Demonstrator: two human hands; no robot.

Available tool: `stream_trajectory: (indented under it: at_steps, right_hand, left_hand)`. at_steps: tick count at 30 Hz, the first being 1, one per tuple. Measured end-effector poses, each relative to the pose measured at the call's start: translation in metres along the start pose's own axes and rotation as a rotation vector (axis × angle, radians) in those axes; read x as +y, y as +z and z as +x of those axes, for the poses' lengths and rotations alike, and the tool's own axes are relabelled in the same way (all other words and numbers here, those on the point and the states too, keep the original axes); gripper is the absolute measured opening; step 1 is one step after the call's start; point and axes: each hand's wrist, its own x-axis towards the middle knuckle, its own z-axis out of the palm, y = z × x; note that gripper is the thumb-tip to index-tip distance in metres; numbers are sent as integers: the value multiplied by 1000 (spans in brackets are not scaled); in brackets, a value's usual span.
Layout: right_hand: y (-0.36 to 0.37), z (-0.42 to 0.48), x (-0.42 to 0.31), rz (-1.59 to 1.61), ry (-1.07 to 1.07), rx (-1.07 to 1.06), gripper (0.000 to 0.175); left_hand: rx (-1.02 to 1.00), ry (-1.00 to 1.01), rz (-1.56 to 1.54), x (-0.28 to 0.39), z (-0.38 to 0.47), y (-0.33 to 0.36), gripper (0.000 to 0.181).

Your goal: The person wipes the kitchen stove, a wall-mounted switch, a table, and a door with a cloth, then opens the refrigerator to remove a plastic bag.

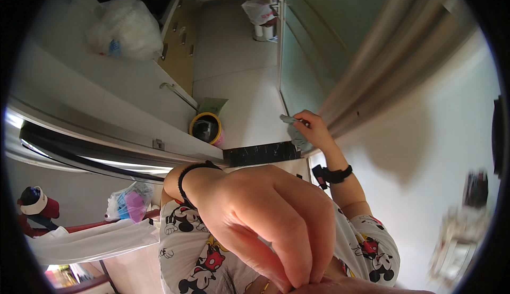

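My left hand [275,218] is raised close to the camera, with a black band on its wrist. Its fingers curl down, and the fingertips rest against skin at the bottom of the view; whether they pinch anything is hidden. Farther out, my right hand [314,128] grips a crumpled grey-green cloth [299,136], which hangs below the fingers. A black strap device [332,174] is around that forearm. The cloth is near the lower edge of a frosted glass door [306,63].
A yellow-rimmed bin [220,128] with a dark liner stands by a black threshold strip [263,153]. Left are a stuffed white plastic bag [131,27] and a wooden drawer front [183,51]. A brown curtain [370,83] hangs right. Bagged items [133,202] lie lower left.
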Motion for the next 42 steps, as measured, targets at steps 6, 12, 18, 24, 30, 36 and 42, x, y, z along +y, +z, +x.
stream_trajectory:
  at_steps: [6,12,18,24,30,36,42]
  right_hand:
    - [49,151,17,178,-127,-141,12]
    - [42,292,27,137,-118,-150,10]
    - [29,431,9,130,-135,2,12]
    - [55,552,19,239,-40,12,17]
    - [75,703,31,242,-136,-42,19]
    - [100,835,18,256,-200,-111,17]
    - [147,954,37,190,-139,-212,18]
  left_hand:
    - [23,43,151,19,1,-114,16]
    - [90,44,277,76,23,-233,13]
    - [98,-61,267,137,68,-350,7]
    - [199,51,198,154,75,-459,12]
    - [103,-83,262,211,79,-582,12]
    - [42,-116,320,267,101,-697,9]
    - [334,-203,552,342,39,-788,19]
